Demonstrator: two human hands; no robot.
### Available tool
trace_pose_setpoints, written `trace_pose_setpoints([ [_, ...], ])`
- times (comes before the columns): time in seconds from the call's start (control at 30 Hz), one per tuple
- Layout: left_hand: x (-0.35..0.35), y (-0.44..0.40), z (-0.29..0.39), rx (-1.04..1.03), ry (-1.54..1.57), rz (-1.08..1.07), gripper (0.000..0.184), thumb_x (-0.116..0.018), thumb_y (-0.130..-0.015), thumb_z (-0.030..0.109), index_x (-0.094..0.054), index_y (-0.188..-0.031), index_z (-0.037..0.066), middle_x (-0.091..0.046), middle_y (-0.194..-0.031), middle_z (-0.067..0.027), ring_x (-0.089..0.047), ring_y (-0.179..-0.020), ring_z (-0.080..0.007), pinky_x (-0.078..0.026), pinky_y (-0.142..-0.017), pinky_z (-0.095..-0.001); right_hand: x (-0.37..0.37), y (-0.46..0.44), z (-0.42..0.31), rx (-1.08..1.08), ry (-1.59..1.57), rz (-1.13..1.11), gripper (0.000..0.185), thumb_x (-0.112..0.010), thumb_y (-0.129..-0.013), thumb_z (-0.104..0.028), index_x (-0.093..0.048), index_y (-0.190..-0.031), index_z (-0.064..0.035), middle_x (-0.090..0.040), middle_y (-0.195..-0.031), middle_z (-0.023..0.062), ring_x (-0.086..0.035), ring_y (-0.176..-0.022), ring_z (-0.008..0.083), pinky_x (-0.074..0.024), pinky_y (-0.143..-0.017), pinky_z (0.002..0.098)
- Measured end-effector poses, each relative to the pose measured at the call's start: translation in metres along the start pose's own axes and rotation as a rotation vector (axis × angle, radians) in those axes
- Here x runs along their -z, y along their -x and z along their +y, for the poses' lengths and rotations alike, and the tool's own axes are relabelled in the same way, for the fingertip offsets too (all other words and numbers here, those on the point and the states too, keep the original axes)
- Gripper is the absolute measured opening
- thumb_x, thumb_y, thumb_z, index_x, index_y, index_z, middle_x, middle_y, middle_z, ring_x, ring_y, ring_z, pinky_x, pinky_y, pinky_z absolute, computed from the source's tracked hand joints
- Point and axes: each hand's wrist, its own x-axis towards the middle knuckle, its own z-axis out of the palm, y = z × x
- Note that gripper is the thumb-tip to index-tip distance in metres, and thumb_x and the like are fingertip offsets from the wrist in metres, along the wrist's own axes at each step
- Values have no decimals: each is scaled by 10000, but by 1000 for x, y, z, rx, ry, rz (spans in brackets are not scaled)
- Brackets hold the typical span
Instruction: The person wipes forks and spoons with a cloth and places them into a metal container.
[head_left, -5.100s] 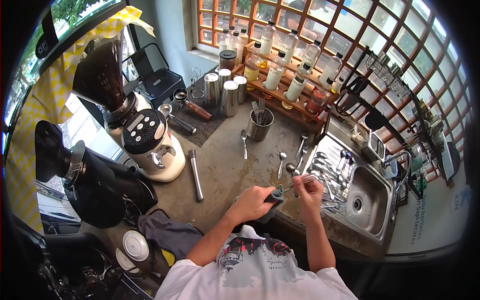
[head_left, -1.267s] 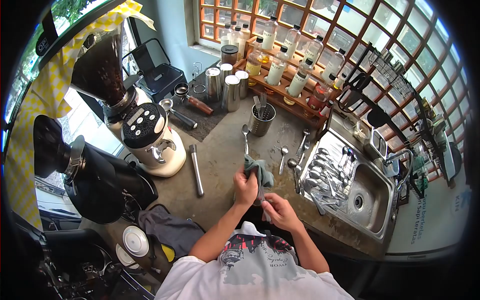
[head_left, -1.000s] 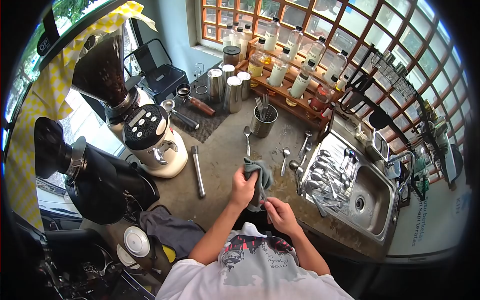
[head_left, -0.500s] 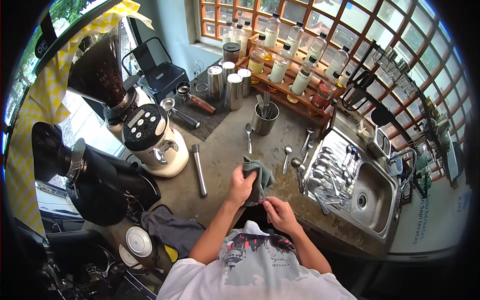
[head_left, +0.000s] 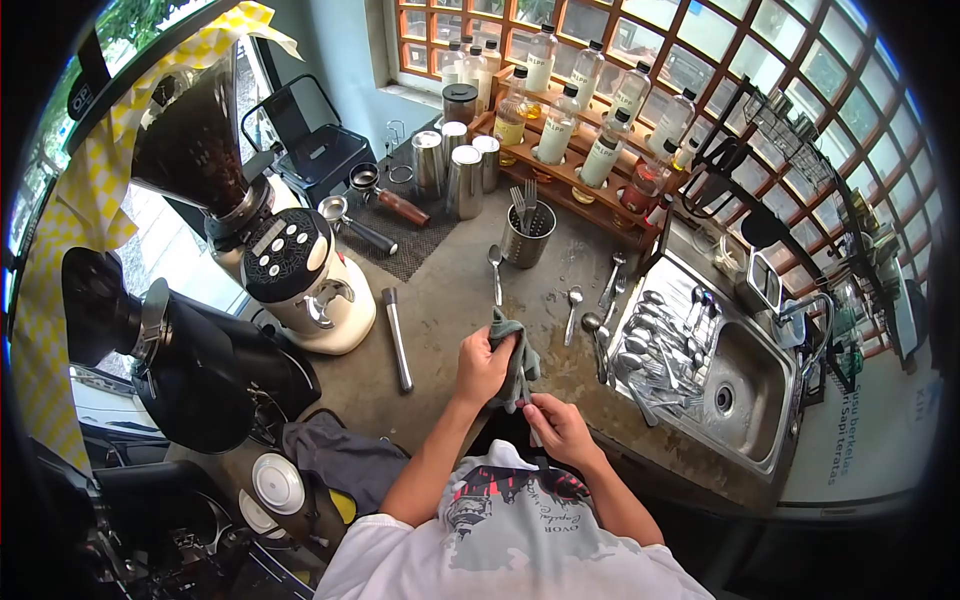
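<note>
My left hand is closed around a grey-green cloth, which is bunched up above the counter's front edge. Just right of it and lower, my right hand pinches a thin metal piece of cutlery. Its far end is wrapped inside the cloth, so I cannot tell whether it is a spoon or a fork. Beyond the cloth lies a spoon on the counter. Behind it stands a perforated metal holder with forks in it. Another spoon lies to the right.
Many pieces of cutlery cover the drainboard beside the sink. A tamper-like metal rod and a coffee grinder stand left. Portafilters lie on a mat, near metal cups. Syrup bottles fill a wooden rack.
The cloth has shifted and folded differently in my left hand. More of the metal cutlery shows between the cloth and my right hand, which has turned slightly.
</note>
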Motion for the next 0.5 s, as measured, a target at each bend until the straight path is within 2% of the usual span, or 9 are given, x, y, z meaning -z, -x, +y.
trace_pose_setpoints([
  [0.1, -9, 2, 13, 60, 704, -15, 27, -574, -843, 14, -584, -851, -10, -619, -755, -22, -553, -676, -81, -465, -640, -244, 0, -1, 6, -56, -94, 37, 176, -520, -935, -139, -575, -1020, 5, -529, -589, 31, -522, -486, 82, -403, -455, 235],
  [0.27, -12, 2, 12, 41, 678, 32, 72, -599, -834, 40, -587, -807, -26, -620, -706, -40, -553, -656, -80, -459, -622, -260, -1, -1, 9, -27, -95, 45, 173, -520, -935, -138, -571, -1009, 9, -535, -589, 33, -530, -488, 86, -405, -454, 236],
  [0.37, -1, 2, 11, -132, 161, -26, 74, -613, -829, 47, -603, -850, -22, -637, -746, -46, -565, -685, -68, -461, -625, -253, -2, 3, 8, 8, -14, 11, 181, -523, -933, -152, -564, -1010, 7, -527, -567, 39, -521, -493, 93, -406, -460, 245],
  [0.4, 2, 2, 12, -130, 161, -27, 74, -613, -829, 47, -603, -850, -22, -637, -746, -46, -565, -685, -68, -461, -625, -253, -3, 4, 9, 6, -15, 11, 181, -523, -933, -152, -564, -1010, 7, -527, -567, 39, -521, -493, 93, -406, -460, 245],
  [0.5, 8, 0, 18, -68, -117, -42, 96, -620, -826, 55, -608, -876, -26, -648, -762, -58, -574, -706, -66, -462, -629, -254, -4, 6, 16, 3, -39, 18, 177, -530, -929, -146, -567, -1011, 6, -548, -582, 43, -526, -492, 92, -416, -460, 247],
])
